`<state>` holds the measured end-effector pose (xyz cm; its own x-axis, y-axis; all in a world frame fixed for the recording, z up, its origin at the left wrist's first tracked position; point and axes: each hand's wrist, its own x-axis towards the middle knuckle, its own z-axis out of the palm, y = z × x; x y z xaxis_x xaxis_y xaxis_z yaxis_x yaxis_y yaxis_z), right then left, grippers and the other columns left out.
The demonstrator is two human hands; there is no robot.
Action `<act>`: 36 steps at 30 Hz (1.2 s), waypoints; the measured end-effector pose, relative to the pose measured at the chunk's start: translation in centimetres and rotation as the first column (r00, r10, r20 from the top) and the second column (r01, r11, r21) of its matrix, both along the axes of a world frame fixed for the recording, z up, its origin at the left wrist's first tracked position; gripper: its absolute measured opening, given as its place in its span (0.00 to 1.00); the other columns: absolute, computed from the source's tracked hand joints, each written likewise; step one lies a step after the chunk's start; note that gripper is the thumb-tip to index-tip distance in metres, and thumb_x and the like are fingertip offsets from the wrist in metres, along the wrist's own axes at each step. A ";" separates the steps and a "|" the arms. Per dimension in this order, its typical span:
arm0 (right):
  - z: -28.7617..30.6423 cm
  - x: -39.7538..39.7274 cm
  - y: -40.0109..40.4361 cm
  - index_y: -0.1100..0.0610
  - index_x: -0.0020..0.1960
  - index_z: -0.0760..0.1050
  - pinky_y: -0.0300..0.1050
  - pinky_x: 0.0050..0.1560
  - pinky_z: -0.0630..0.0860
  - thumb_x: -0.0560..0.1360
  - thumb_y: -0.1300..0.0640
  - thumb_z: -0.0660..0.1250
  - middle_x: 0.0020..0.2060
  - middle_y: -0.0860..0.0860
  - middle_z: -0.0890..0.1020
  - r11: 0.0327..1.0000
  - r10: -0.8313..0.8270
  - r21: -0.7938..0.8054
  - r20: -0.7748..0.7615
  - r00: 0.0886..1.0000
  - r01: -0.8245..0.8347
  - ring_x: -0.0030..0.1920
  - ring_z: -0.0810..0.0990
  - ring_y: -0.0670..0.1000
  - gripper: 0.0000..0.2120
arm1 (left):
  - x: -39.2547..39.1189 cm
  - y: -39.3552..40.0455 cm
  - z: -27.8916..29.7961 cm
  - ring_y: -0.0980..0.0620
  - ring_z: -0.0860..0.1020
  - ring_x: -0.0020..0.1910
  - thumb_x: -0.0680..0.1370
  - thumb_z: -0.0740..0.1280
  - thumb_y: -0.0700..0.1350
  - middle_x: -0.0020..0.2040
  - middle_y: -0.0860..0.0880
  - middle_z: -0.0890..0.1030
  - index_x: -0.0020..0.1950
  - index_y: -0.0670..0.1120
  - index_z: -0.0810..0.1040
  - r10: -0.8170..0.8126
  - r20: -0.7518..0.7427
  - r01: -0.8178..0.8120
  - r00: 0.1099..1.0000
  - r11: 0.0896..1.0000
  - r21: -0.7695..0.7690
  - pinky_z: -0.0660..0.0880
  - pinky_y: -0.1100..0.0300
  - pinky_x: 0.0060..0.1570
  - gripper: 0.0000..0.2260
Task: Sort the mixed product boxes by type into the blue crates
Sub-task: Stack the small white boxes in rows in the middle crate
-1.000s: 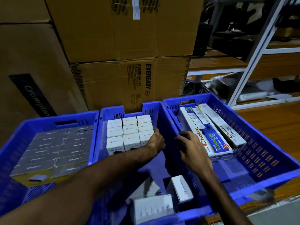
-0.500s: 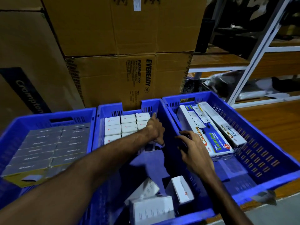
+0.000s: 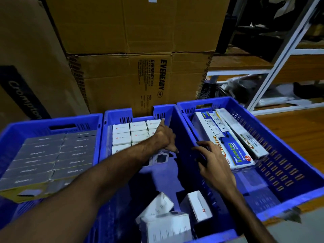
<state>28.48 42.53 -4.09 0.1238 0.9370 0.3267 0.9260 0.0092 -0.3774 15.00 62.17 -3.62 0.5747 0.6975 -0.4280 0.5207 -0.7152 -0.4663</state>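
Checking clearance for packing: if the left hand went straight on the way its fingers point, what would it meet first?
Probably the middle crate's far wall; the left hand points there over the white boxes.

Three crates are showing bright blue. Small boxes are looking white with red marks, flat packs grey, long boxes white, blue, and yellow-green. Cartons are looking brown.

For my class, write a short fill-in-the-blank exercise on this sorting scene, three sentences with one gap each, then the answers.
1. The crates are coloured ____.
2. The left hand reaches into the ____ crate of the three, among small white boxes.
3. The long boxes marked "Choice" lie in the crate on the ____.

Missing words: blue; middle; right
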 end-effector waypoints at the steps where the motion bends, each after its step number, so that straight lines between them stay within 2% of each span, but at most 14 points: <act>1: 0.0 0.0 0.0 0.47 0.63 0.79 0.50 0.62 0.73 0.73 0.61 0.73 0.66 0.46 0.75 1.000 0.001 0.000 -0.004 1.000 -0.001 0.66 0.74 0.52 0.20 | 0.3 0.1 0.2 0.42 0.76 0.67 0.75 0.55 0.76 0.63 0.44 0.82 0.66 0.49 0.80 -0.030 0.082 0.033 0.996 0.999 -0.037 0.49 0.33 0.77 0.36; 5: -0.3 0.2 0.0 0.50 0.64 0.79 0.47 0.64 0.71 0.74 0.59 0.73 0.65 0.47 0.76 1.000 0.005 0.008 -0.035 0.999 -0.005 0.66 0.74 0.52 0.19 | -1.4 -1.8 0.9 0.41 0.80 0.60 0.78 0.63 0.65 0.55 0.42 0.84 0.57 0.45 0.83 -0.168 0.413 0.174 0.895 0.984 0.022 0.61 0.41 0.74 0.25; 7: -0.2 0.3 0.0 0.50 0.65 0.79 0.44 0.65 0.70 0.75 0.59 0.72 0.64 0.47 0.76 1.000 0.016 0.014 -0.069 0.997 -0.015 0.66 0.74 0.51 0.18 | -2.1 -3.6 1.9 0.42 0.80 0.60 0.78 0.66 0.59 0.56 0.44 0.84 0.57 0.47 0.83 -0.119 0.577 0.168 0.808 0.985 -0.033 0.65 0.44 0.73 0.19; 10: 0.0 0.3 0.0 0.51 0.64 0.80 0.43 0.65 0.71 0.76 0.59 0.72 0.62 0.47 0.78 0.999 0.035 0.027 -0.143 0.989 -0.032 0.64 0.76 0.50 0.16 | -4.0 -7.5 2.9 0.43 0.79 0.61 0.79 0.67 0.56 0.59 0.47 0.83 0.61 0.50 0.82 0.030 0.721 0.160 0.692 0.968 -0.194 0.71 0.49 0.66 0.15; 12: 0.2 0.5 0.1 0.52 0.62 0.81 0.45 0.63 0.73 0.76 0.58 0.72 0.59 0.47 0.79 0.998 0.055 0.040 -0.212 0.976 -0.048 0.61 0.78 0.50 0.15 | -5.5 -10.4 2.9 0.46 0.79 0.62 0.79 0.69 0.56 0.63 0.49 0.82 0.65 0.52 0.80 0.164 0.732 0.156 0.662 0.924 -0.348 0.74 0.52 0.62 0.17; 17: 0.8 1.2 -0.4 0.52 0.59 0.82 0.41 0.63 0.74 0.76 0.59 0.73 0.56 0.46 0.81 0.993 0.115 0.051 -0.382 0.917 -0.103 0.57 0.80 0.45 0.12 | -7.3 -16.6 1.9 0.50 0.74 0.70 0.76 0.72 0.63 0.72 0.50 0.76 0.76 0.53 0.72 0.350 0.666 0.130 0.658 0.819 -0.559 0.71 0.53 0.69 0.31; 19: 1.0 1.4 -0.7 0.53 0.59 0.82 0.36 0.62 0.73 0.76 0.60 0.73 0.56 0.46 0.81 0.991 0.130 0.041 -0.406 0.905 -0.124 0.57 0.79 0.44 0.12 | -6.9 -18.8 1.5 0.47 0.73 0.70 0.74 0.72 0.67 0.72 0.49 0.74 0.79 0.52 0.67 0.343 0.629 0.110 0.698 0.816 -0.567 0.72 0.50 0.67 0.38; 21: 1.2 1.6 -0.8 0.54 0.60 0.82 0.34 0.61 0.71 0.77 0.60 0.73 0.56 0.47 0.81 0.990 0.138 0.025 -0.404 0.904 -0.139 0.57 0.79 0.44 0.12 | -5.6 -20.8 1.1 0.42 0.75 0.66 0.71 0.72 0.70 0.69 0.46 0.74 0.78 0.52 0.64 0.290 0.581 0.067 0.760 0.855 -0.514 0.75 0.45 0.62 0.42; 24: 1.6 2.0 -1.0 0.53 0.61 0.82 0.41 0.65 0.72 0.77 0.59 0.73 0.58 0.48 0.81 0.984 0.165 0.000 -0.407 0.899 -0.181 0.59 0.80 0.47 0.13 | -3.1 -22.9 -0.1 0.36 0.76 0.62 0.73 0.72 0.66 0.66 0.41 0.73 0.73 0.47 0.64 0.242 0.475 -0.008 0.846 0.897 -0.442 0.76 0.41 0.59 0.38; 26: 1.8 2.3 -1.0 0.53 0.61 0.82 0.44 0.66 0.73 0.77 0.58 0.73 0.58 0.49 0.81 0.979 0.180 -0.020 -0.402 0.898 -0.205 0.59 0.80 0.48 0.13 | -2.1 -23.3 -0.7 0.36 0.77 0.61 0.74 0.72 0.63 0.63 0.41 0.75 0.67 0.46 0.67 0.270 0.484 -0.047 0.832 0.904 -0.424 0.76 0.41 0.56 0.31; 29: 2.2 2.9 -1.5 0.53 0.62 0.82 0.41 0.64 0.71 0.77 0.57 0.73 0.59 0.49 0.81 0.972 0.200 -0.040 -0.389 0.899 -0.233 0.60 0.79 0.48 0.13 | -2.0 -22.9 -0.6 0.40 0.80 0.58 0.71 0.73 0.63 0.61 0.45 0.80 0.63 0.49 0.69 0.404 0.554 -0.114 0.728 0.868 -0.483 0.78 0.46 0.53 0.28; 32: 2.5 3.8 -2.1 0.52 0.61 0.82 0.38 0.62 0.69 0.77 0.57 0.72 0.58 0.49 0.81 0.965 0.223 -0.043 -0.391 0.893 -0.260 0.60 0.78 0.47 0.13 | -3.7 -21.5 0.5 0.44 0.81 0.53 0.67 0.79 0.51 0.57 0.48 0.82 0.65 0.52 0.74 0.635 0.555 -0.094 0.537 0.699 -0.709 0.80 0.54 0.48 0.28; 35: 2.9 4.6 -2.8 0.52 0.61 0.82 0.31 0.57 0.68 0.78 0.57 0.72 0.57 0.49 0.81 0.959 0.256 -0.006 -0.407 0.877 -0.283 0.57 0.78 0.45 0.12 | -6.5 -20.9 1.9 0.41 0.81 0.60 0.62 0.79 0.40 0.60 0.47 0.82 0.63 0.53 0.77 0.788 0.561 0.015 0.255 0.577 -0.817 0.81 0.40 0.56 0.31; 36: 2.9 4.7 -3.0 0.51 0.61 0.82 0.30 0.56 0.68 0.78 0.55 0.72 0.58 0.48 0.81 0.956 0.272 0.007 -0.401 0.875 -0.294 0.57 0.78 0.45 0.12 | -7.3 -20.9 2.3 0.43 0.80 0.63 0.62 0.78 0.36 0.62 0.47 0.82 0.65 0.52 0.78 0.816 0.553 0.055 0.166 0.553 -0.832 0.80 0.40 0.60 0.32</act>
<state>33.19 39.55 -1.16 -0.0407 0.9657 0.2563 0.6617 0.2183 -0.7173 7.70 41.28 -1.35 0.5555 0.7822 -0.2821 0.5061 -0.0489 0.8611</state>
